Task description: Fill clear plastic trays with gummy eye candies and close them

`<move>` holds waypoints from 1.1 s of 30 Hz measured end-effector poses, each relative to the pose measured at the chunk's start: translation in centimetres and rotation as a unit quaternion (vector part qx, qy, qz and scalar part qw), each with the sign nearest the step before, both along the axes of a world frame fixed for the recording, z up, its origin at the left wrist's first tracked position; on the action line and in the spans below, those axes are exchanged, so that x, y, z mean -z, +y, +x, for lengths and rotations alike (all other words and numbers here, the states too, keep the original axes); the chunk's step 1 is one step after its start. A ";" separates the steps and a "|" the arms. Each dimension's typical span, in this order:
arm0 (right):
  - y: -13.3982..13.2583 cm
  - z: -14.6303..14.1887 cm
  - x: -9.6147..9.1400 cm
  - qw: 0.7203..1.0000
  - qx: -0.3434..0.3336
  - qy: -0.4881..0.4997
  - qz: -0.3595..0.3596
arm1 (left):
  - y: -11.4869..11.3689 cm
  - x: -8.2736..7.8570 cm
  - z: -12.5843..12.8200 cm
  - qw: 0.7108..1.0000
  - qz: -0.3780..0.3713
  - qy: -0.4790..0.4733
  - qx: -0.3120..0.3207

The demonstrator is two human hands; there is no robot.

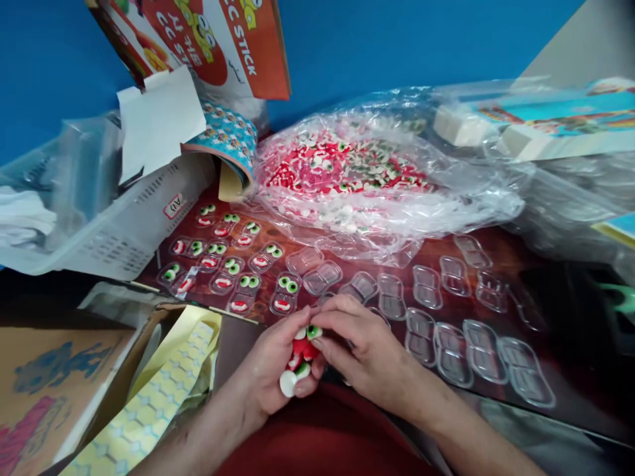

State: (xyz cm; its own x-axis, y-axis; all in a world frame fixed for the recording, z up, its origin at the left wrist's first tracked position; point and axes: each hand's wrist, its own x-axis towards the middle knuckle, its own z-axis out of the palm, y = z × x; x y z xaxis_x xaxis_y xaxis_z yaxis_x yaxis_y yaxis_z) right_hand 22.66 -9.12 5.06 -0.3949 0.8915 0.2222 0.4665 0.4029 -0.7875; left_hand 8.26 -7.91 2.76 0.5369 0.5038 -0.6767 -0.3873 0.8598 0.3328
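Obscuring pieces (pixel 299 348) partly — left hand (pixel 272 360)

Loose pieces (pixel 300 352) in the left hand (pixel 274 365), filled trays (pixel 286 293) left on the tabletop (pixel 570 404), further trays (pixel 452 355) at right, bag of pieces (pixel 342 172) behind both, basket (pixel 149 205) far left, cardboard box (pixel 54 370) before it, carton (pixel 218 46) behind
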 end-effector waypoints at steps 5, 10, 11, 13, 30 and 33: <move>0.5 0.2 0.8 0.997 0.055 0.058 0.009 | -0.2 0.2 -0.3 0.997 0.055 0.039 -0.038; -0.1 -0.6 1.5 0.978 0.083 -0.105 0.157 | -0.3 0.2 -1.0 0.987 0.111 0.112 -0.021; -0.3 -0.7 1.4 0.977 0.073 -0.115 0.161 | -0.2 0.1 -1.3 0.988 0.114 0.101 -0.010; -0.5 -0.7 1.1 0.974 0.049 -0.115 0.186 | -0.2 0.2 -1.9 0.993 0.108 0.040 0.018; -1.9 -2.2 -0.7 0.924 -0.043 -0.223 0.308 | -0.7 -0.6 -2.2 0.975 0.120 0.177 -0.051; -1.3 -1.9 -0.5 0.949 -0.056 -0.147 0.273 | 0.3 -0.7 -2.9 0.981 0.073 0.147 -0.099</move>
